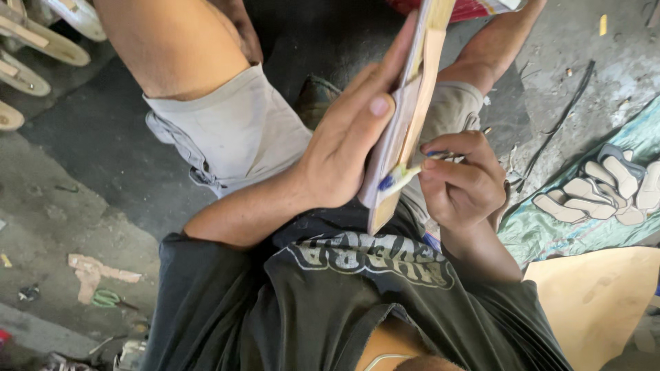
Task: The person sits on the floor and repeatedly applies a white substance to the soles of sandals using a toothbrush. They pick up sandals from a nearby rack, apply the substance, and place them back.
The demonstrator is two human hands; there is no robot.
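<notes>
Now we see at far left four pale soles [27, 41] on the floor. Our left hand [344, 148] holds one flat sole board [405, 117] on edge, fingers pressed together along its side; its long axis runs from our chest upward. Just right of these fingers, our right hand [464, 182] pinches one small brush [402, 176], bristles pointing left against the board. Far right, about six cut soles [598, 189] lie on a green sheet [584, 230].

Sandal workshop: cut soles [591, 192], scraps [93, 271]
</notes>
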